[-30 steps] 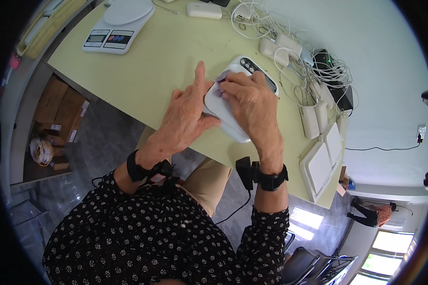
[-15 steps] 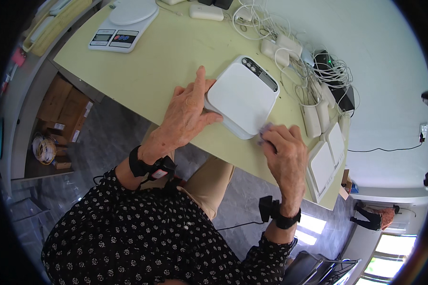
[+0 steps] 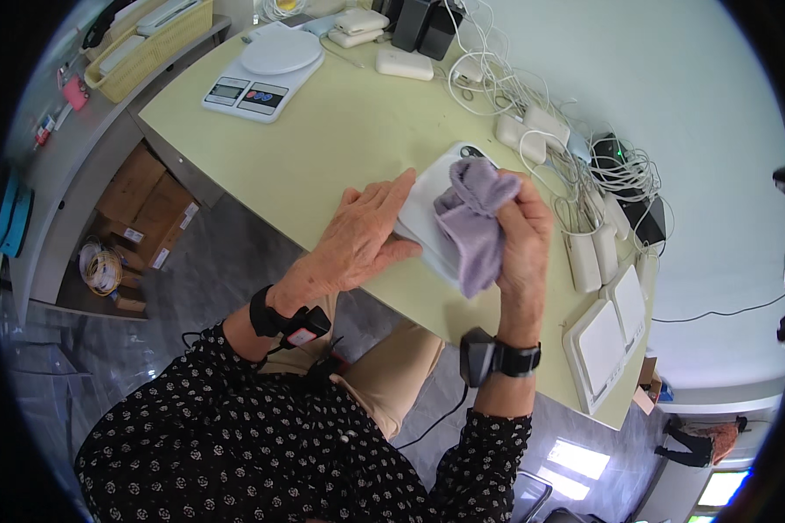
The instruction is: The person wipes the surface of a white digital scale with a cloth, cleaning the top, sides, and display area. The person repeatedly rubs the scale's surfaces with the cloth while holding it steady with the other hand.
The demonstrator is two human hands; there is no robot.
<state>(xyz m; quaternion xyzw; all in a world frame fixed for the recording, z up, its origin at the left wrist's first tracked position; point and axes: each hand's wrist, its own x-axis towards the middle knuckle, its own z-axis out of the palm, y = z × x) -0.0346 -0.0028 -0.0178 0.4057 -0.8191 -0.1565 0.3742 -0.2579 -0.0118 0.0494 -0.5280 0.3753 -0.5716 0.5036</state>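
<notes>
A white flat scale (image 3: 421, 205) with rounded corners lies on the pale green table (image 3: 270, 174) before me. My left hand (image 3: 358, 235) rests against its left edge, fingers stretched out and thumb apart near the corner closest to me. A bunched purple-grey cloth (image 3: 473, 240) is gripped between the thumb and fingers of my right hand (image 3: 525, 231). The cloth hangs over the right part of the scale and covers much of its top and most of the panel at its far end. Whether the cloth touches the surface, I cannot tell.
A white kitchen scale (image 3: 266, 83) with a round plate stands at the far left. Tangled white cables (image 3: 619, 170) and several white power adapters (image 3: 584, 261) line the wall side. White panel-like devices (image 3: 600, 344) lie at the right edge. A yellow basket (image 3: 148, 52) sits on the left shelf.
My right hand has lifted from the scale's near right corner and moved up over it, and the cloth now hangs in full view. My left hand stays at the left edge. The view has shifted.
</notes>
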